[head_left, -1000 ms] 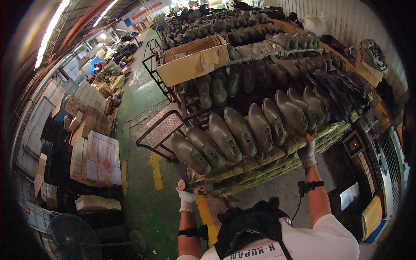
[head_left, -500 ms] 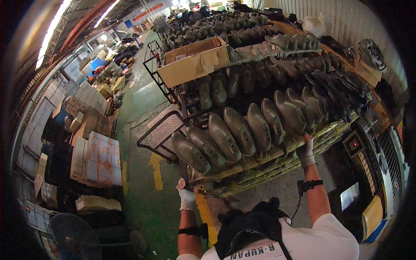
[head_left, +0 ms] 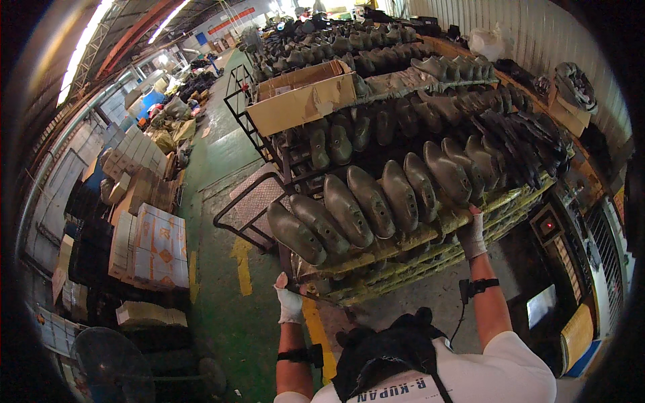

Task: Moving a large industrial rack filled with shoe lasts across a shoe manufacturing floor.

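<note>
A multi-tier rack (head_left: 376,255) with yellow-stained shelf edges stands before me. Its top shelf carries a row of dark olive shoe lasts (head_left: 344,209), leaning side by side with their soles tilted toward me. My left hand (head_left: 290,302), in a white glove with bare fingertips, is closed at the rack's near left corner; part of its grip is hidden. Farther right, my right hand (head_left: 472,240), gloved the same way, is wrapped round the shelf's front edge, just below the lasts. Flat black pieces (head_left: 524,144) lie in a pile at the shelf's right end.
Behind stand more racks of lasts, one topped by an open cardboard box (head_left: 299,107). A platform trolley (head_left: 252,201) sits left of the rack. Stacked cartons (head_left: 160,245) and a fan (head_left: 111,366) line the left side of the green floor (head_left: 222,322). A panelled wall rises at right.
Almost nothing differs. My left hand has shifted very slightly; my right hand stays on the shelf edge, and the lasts keep their places.
</note>
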The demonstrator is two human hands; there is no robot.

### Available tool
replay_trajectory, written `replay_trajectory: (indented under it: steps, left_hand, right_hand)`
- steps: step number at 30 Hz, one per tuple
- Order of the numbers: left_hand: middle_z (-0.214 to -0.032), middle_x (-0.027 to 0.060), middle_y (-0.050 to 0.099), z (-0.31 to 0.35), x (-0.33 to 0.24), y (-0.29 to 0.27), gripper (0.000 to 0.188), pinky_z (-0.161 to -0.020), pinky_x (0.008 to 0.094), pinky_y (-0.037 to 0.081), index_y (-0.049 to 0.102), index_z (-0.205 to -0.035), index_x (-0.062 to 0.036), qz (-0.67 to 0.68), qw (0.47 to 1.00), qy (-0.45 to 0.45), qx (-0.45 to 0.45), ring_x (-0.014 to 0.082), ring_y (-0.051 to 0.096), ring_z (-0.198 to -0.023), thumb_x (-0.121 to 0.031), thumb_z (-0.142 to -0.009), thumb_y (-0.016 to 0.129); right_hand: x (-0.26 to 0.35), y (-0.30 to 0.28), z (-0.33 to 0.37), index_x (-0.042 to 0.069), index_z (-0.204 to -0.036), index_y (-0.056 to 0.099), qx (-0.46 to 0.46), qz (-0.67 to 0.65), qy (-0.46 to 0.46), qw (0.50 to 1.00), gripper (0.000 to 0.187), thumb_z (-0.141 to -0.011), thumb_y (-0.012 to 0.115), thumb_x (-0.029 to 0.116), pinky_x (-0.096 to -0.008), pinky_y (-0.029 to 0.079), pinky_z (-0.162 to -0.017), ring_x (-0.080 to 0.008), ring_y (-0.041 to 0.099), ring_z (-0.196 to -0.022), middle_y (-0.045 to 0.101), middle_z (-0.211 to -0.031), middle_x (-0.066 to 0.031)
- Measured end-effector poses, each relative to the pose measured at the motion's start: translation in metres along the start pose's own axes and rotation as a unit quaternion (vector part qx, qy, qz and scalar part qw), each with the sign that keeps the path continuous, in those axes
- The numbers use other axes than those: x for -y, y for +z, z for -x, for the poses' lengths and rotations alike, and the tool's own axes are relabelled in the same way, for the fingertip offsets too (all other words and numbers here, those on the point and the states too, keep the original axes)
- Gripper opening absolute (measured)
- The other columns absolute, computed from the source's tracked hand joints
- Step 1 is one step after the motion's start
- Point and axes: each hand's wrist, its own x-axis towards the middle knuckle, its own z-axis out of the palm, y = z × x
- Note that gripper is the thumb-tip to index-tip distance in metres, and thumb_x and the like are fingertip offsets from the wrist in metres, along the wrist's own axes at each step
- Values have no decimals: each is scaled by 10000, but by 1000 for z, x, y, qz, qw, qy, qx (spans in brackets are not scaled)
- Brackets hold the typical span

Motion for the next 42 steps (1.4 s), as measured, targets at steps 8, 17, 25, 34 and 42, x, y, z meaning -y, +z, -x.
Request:
replay_trajectory:
  steps: [8, 17, 25, 34, 42]
  left_hand:
    - [-735, 20, 611, 3, 0, 9, 314, -412, 293, 377, 584, -943, -89, -6, 1000, -5, -16, 161, 505, -480, -380, -840, 529]
    - [-683, 45, 596, -6, 3, -14, 348, -400, 306, 384, 576, -922, -70, -15, 999, 0, 41, 185, 497, -456, -399, -817, 536]
    - [-736, 53, 621, -4, 2, -2, 363, -386, 319, 392, 569, -959, -61, -5, 999, 12, 46, 182, 512, -450, -395, -820, 531]
    - [-887, 60, 643, -12, 2, -23, 385, -570, 346, 490, 573, -1046, -55, 0, 995, 2, 102, 210, 613, -728, -369, -831, 508]
    - [-846, 106, 651, -17, 8, -26, 474, -453, 334, 467, 577, -1051, -62, -4, 998, -6, 66, 225, 581, -523, -460, -805, 500]
  right_hand:
    - [1, 9, 4, 55, -1199, 506, 9, 10, -16, 1000, 546, -788, 569, 409, -411, 441, -873, -267, 546, -1009, 563, -1131, -108]
    - [2, 9, 4, 26, -1176, 513, 13, 2, -7, 1000, 508, -808, 540, 375, -411, 410, -927, -280, 529, -1056, 560, -1144, -123]
    - [-3, -22, -13, 12, -1160, 519, 10, 1, -31, 999, 489, -810, 538, 353, -414, 416, -921, -281, 540, -1037, 568, -1130, -131]
    - [-3, -18, -16, 12, -1244, 460, 77, 12, -50, 996, 558, -818, 507, 368, -409, 404, -943, -285, 514, -1090, 526, -1208, -134]
    - [-3, -28, -17, 18, -1238, 469, 52, 51, -52, 996, 592, -796, 526, 408, -405, 408, -936, -262, 511, -1094, 527, -1201, -122]
